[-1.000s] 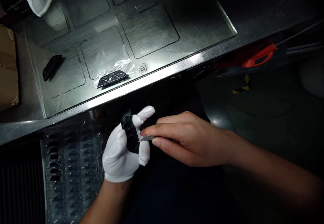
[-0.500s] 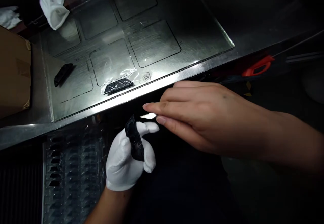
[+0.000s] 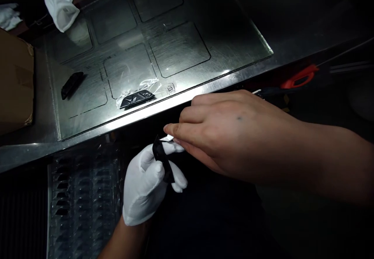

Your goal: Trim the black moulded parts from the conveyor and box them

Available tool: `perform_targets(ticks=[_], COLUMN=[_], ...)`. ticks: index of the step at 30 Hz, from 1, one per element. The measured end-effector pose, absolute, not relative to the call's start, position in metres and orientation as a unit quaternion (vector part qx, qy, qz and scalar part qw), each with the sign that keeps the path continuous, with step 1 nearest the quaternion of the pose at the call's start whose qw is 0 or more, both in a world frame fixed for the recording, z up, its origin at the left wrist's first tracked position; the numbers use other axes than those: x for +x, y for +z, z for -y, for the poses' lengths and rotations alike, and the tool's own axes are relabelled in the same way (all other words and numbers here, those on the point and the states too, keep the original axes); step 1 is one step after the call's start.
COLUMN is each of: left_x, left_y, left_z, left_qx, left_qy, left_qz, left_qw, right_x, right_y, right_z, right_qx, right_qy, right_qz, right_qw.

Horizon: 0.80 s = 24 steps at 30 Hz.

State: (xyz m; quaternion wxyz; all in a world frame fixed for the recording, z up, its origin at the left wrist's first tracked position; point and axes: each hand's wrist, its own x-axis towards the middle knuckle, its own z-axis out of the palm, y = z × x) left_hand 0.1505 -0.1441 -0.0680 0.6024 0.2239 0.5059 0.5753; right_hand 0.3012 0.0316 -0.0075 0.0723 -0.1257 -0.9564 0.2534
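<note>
My left hand (image 3: 149, 185), in a white glove, is closed around a small black plastic part (image 3: 162, 158), holding it upright in front of the table edge. My bare right hand (image 3: 219, 130) pinches a craft knife, whose bright blade (image 3: 169, 138) points left at the upper end of the part. Whether the blade touches the part I cannot tell. Most of the knife's handle is hidden by my right hand. On the glass sheet lie a second black part (image 3: 137, 98) on clear film and a third black part (image 3: 72, 84) farther left.
The glass sheet (image 3: 181, 62) covers a metal table. A cardboard box (image 3: 16, 83) stands at left, with a white glove (image 3: 62, 11) at the back. Below the edge sits a clear tray (image 3: 87, 208) with black parts in some pockets. A red-handled tool (image 3: 300, 78) lies at right.
My right hand has moved slightly left and down, bringing the blade to the part's upper end. My left hand has turned the part a little and shifted slightly right.
</note>
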Motion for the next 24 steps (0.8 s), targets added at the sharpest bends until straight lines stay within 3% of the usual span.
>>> perform_targets(ticks=[10,20,24], left_x=[0.149,0.147,0.148], left_y=[-0.065,-0.074,-0.072], left_z=[0.139,0.138,0.137], left_qx=[0.19,0.149,0.133], left_qy=[0.53,0.638,0.655], left_qz=[-0.55,-0.385,-0.364], left_qw=[0.617,0.65,0.649], right_x=[0.3,0.31,0.315], right_y=[-0.011,-0.014,-0.015], right_z=[-0.029,-0.027,-0.023], right_qx=[-0.151,-0.22,-0.18], right_qy=[0.197,0.291,0.316], right_qz=[0.967,0.916,0.92], right_qw=[0.058,0.17,0.147])
